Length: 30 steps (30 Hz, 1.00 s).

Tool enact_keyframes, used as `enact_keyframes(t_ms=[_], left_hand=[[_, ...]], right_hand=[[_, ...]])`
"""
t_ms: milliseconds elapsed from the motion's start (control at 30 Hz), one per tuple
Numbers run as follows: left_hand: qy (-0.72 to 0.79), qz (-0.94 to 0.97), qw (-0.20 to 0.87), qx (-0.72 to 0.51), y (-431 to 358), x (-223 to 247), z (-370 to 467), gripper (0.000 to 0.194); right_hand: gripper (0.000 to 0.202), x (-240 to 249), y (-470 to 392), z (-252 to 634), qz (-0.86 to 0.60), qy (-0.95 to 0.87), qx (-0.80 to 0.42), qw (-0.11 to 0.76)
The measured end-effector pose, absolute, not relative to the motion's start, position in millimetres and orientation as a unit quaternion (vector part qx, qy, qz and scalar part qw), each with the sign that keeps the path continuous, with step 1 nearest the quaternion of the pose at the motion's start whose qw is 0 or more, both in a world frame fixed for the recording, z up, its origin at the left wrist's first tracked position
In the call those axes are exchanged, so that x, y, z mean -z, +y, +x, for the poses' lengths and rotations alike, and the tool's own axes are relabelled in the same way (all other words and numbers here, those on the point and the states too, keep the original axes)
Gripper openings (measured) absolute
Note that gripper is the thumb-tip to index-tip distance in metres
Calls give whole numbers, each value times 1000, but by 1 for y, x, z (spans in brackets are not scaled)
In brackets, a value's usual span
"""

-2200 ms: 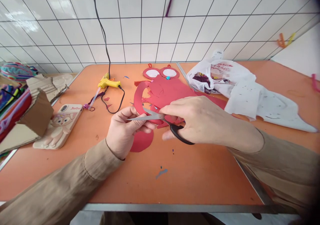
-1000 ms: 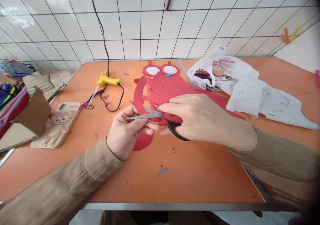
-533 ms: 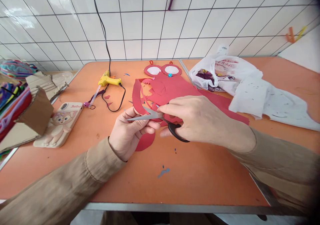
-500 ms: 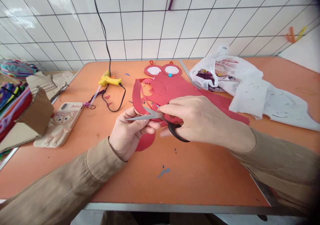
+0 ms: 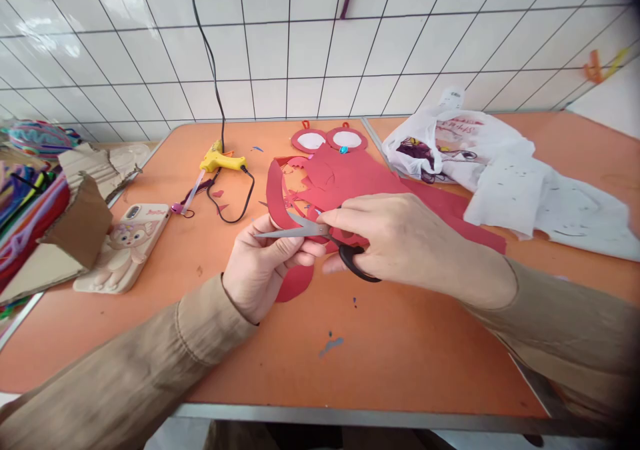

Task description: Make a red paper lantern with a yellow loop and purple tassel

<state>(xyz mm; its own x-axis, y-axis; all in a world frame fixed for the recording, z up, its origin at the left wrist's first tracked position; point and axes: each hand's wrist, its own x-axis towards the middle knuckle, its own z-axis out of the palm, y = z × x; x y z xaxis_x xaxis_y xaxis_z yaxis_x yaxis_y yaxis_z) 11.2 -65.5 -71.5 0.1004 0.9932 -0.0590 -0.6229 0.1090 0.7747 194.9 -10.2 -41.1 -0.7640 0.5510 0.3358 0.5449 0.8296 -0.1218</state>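
My left hand [image 5: 265, 260] pinches a curved strip of red paper [image 5: 277, 193] near the middle of the view. In my right hand [image 5: 395, 240] are scissors [image 5: 356, 263] with black handles; their blades are parted and point left, over the fingers of my left hand. Larger red paper [image 5: 350, 170] lies behind both hands, with thin cut scraps around it. A rounded red piece [image 5: 296, 283] is on the table below my left fingers. Two red rings with white centres [image 5: 345, 139] lie at the back.
On the left are a yellow glue gun [image 5: 223, 159] with its cord, a phone in a cartoon case [image 5: 127, 247] and a cardboard box [image 5: 83, 223] of colourful stems. A white plastic bag [image 5: 480, 140] sits at the back right of the orange table [image 5: 400, 357].
The whole view has shifted slightly, so things appear a little further right. Both hands keep nearly the same pose, and the scissor blades are still parted.
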Motion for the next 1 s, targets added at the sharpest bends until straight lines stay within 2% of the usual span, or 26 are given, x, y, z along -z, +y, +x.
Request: enact_keyframes(t_ms=[233, 533, 733, 1000], left_hand=[[320, 302, 671, -597, -65, 71, 12, 18], [324, 312, 657, -605, -64, 71, 11, 17], [325, 308, 660, -603, -64, 71, 11, 20], [329, 305, 668, -593, -64, 72, 10, 18]], right_hand=[[30, 43, -9, 196, -291, -940, -5, 180], [22, 36, -13, 194, -327, -933, 6, 151], [26, 38, -12, 195, -325, -935, 17, 139], [27, 42, -10, 194, -305, -938, 18, 165]])
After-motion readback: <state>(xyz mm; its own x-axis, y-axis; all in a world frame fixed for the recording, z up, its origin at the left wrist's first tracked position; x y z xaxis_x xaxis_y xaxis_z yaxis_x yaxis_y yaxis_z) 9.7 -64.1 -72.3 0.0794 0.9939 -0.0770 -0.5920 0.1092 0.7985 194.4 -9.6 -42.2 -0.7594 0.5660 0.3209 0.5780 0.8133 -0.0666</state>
